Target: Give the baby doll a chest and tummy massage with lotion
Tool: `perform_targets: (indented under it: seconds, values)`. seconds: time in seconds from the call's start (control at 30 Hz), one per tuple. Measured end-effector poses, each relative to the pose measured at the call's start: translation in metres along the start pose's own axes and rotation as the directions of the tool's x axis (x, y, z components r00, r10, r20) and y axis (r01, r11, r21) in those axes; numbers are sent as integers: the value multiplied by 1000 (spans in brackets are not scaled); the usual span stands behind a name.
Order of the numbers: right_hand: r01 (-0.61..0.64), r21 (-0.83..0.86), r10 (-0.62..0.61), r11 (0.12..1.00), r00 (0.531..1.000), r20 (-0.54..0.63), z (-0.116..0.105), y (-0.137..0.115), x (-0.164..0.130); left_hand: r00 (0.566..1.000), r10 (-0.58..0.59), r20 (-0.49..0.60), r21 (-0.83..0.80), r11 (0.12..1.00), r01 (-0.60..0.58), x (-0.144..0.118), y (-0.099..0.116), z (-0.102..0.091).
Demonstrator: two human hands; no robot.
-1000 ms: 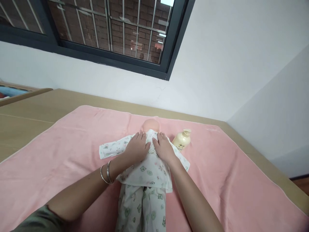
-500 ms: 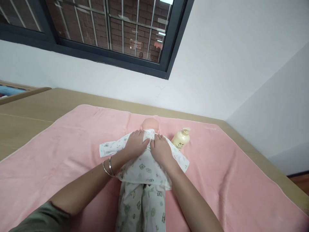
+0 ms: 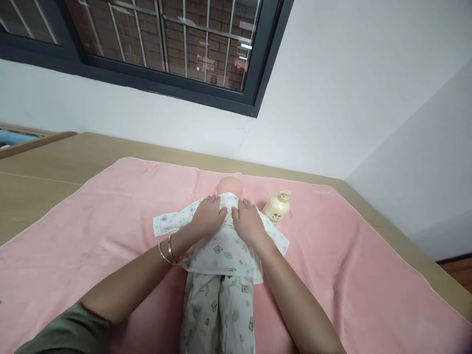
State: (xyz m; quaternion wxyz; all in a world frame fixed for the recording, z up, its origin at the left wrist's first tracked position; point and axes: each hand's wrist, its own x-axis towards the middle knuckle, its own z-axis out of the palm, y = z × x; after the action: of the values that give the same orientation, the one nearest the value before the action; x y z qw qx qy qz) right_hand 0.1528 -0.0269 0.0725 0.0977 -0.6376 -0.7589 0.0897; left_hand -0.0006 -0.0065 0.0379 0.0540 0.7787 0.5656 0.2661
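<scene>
A baby doll (image 3: 230, 187) lies on a pink blanket, its bald head toward the wall. It wears a white printed top (image 3: 221, 253) and matching white trousers (image 3: 236, 312) with small green figures. My left hand (image 3: 209, 216) rests flat on the left of the doll's upper chest, fingers stretched out. On the right of the chest lies my right hand (image 3: 249, 221), also palm down with its fingers extended. Both hands touch the top and grip nothing. Two silver bangles (image 3: 167, 250) circle my left wrist. The doll's face is not visible.
A cream pump bottle (image 3: 277, 206) is just beyond the doll's right-hand sleeve. The pink blanket (image 3: 313, 275) covers much of a wooden surface (image 3: 110, 142). White walls rise behind and at right, with a dark-framed window (image 3: 165, 78) above.
My hands have slid slightly outward, so the gap between them over the doll's chest is a little wider. The camera view has shifted slightly; the bottle stays in place.
</scene>
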Motion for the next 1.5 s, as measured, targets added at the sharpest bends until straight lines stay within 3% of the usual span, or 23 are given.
perform_targets:
  seconds: [0.07,0.17,0.47,0.6,0.77,1.5]
  values:
    - [14,-16,-15,1000,1000,-22,1,-11,-7,998,-33,51,-34,999,35,6,-3,-5]
    - [26,3,-26,1000,999,-39,1,-16,-10,999,-33,11,-9,999,33,5,-1,-5]
    - [40,166,-40,985,999,-6,-2,25,14,987,57,-148,174,984,-31,-23,16,20]
    - [43,125,-41,991,999,-11,1,23,13,988,80,-129,152,987,-60,-17,6,20]
    - [27,32,-25,999,997,-69,3,12,8,994,-31,-102,104,994,42,-6,-4,16]
    - [46,18,-44,999,994,-102,2,12,7,992,-22,-126,41,999,27,-9,-2,16]
